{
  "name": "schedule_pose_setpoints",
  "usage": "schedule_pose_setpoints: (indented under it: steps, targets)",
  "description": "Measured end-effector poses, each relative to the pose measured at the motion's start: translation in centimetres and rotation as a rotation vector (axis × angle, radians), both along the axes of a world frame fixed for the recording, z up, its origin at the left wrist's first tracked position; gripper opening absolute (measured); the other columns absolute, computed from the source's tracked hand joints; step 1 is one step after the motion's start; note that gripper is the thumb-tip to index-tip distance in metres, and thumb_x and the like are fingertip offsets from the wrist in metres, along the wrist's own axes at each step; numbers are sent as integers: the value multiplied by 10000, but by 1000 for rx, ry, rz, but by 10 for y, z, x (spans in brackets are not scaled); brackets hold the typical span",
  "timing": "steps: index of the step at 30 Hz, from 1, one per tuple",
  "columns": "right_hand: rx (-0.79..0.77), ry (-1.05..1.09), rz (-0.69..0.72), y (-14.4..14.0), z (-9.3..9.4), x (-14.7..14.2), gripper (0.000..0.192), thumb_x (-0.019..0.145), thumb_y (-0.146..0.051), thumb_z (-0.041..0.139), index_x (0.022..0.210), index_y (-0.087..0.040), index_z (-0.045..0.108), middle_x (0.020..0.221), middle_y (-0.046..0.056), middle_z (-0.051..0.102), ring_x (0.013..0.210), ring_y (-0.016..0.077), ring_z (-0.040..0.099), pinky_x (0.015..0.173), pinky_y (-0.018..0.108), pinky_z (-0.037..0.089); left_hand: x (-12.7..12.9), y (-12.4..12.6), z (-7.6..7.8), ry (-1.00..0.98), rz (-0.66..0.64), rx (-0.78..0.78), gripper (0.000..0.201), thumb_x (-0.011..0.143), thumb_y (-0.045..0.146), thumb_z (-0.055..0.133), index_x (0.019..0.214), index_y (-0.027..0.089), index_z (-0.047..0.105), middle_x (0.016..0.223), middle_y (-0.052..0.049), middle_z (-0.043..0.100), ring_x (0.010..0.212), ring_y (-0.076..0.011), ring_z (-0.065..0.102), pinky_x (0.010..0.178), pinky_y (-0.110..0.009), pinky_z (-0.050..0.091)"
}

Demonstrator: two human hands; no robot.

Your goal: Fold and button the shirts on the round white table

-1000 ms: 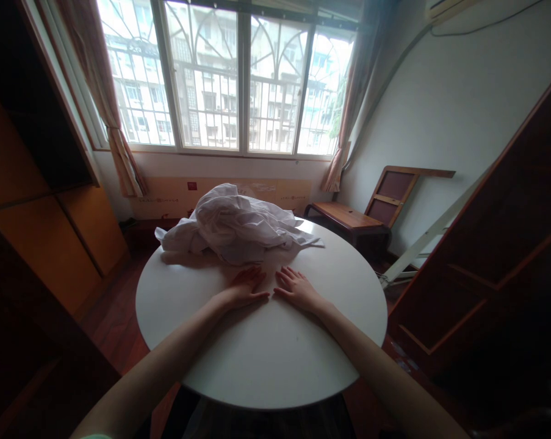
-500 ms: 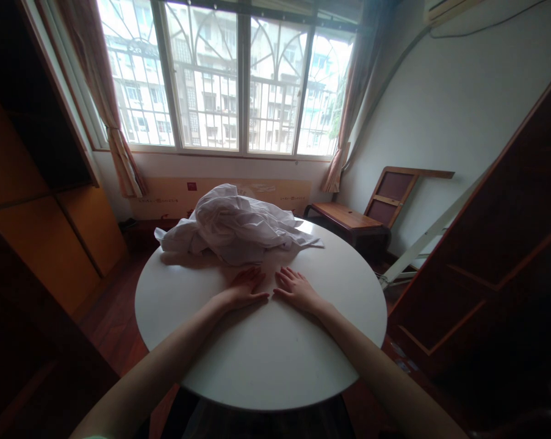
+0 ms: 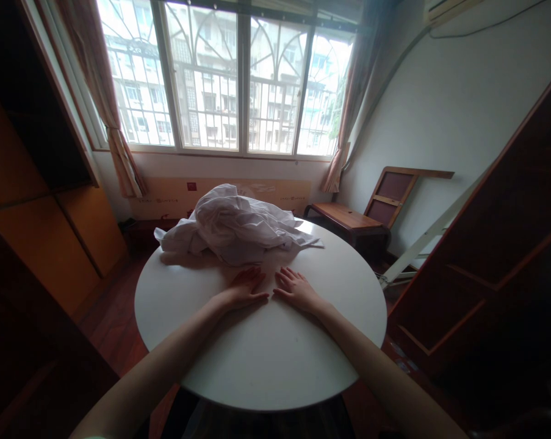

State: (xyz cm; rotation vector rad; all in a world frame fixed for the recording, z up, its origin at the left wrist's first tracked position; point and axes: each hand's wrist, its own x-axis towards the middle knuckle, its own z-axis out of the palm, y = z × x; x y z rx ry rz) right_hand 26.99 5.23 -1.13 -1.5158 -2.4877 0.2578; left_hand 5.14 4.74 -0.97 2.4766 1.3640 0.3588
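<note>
Left hand [image 3: 244, 288] and right hand [image 3: 296, 289] lie flat on the round white bench [image 3: 275, 360], fingers loosely spread, holding nothing. Crumpled white cloth [image 3: 236, 228] sits frame centre, just above the fingertips. Looks light, soft, floppy; grab a bunched edge nearest the hands.

Just past the left hand [image 3: 244, 286], the white cloth [image 3: 236, 228] is piled in a heap, so its folds hide its shape and the part of the table [image 3: 266, 360] under it. Both arms are cut off at the bottom edge. The near edge of the table hides what is below it.
</note>
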Motion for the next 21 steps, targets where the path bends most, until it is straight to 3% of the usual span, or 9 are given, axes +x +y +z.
schedule_pose_setpoints:
  steps: [21]
  targets:
    - [-8, 8, -2, -1, 1, 0, 694, 795, -635, 350, 1339, -205, 369, 1441, 89, 250, 1329, 256, 180, 1056, 414, 161, -1, 1, -3, -13, 4, -2, 789, 717, 720, 347, 1325, 217, 358, 1444, -56, 262, 1332, -248, 184, 1076, -326, 135]
